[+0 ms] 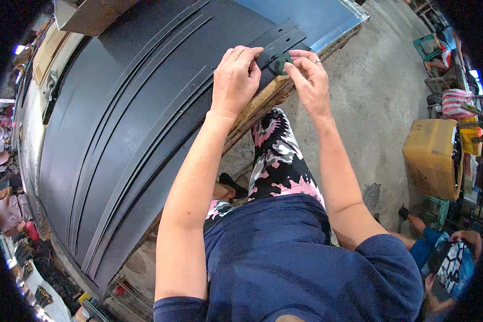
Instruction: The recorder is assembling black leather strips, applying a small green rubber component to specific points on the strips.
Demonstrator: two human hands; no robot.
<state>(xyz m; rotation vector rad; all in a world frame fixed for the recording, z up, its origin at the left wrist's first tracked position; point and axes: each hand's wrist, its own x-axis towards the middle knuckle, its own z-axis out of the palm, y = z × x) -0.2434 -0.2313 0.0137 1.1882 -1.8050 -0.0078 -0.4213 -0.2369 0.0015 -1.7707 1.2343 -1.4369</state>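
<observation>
The left hand (pixel 235 78) pinched narrowly beside the dark strap (pixel 279 37) on the bench (pixel 267 95), its catch too small to tell. A loosened right grip could have dropped the green piece (pixel 282 63) over the bench's edge; it lay right of the left fingers, held between the right hand's (pixel 312 83) fingertips.

Green obj. (pixel 280 64) part. hidden by R fingers (pixel 308 64); type unclear.
</observation>
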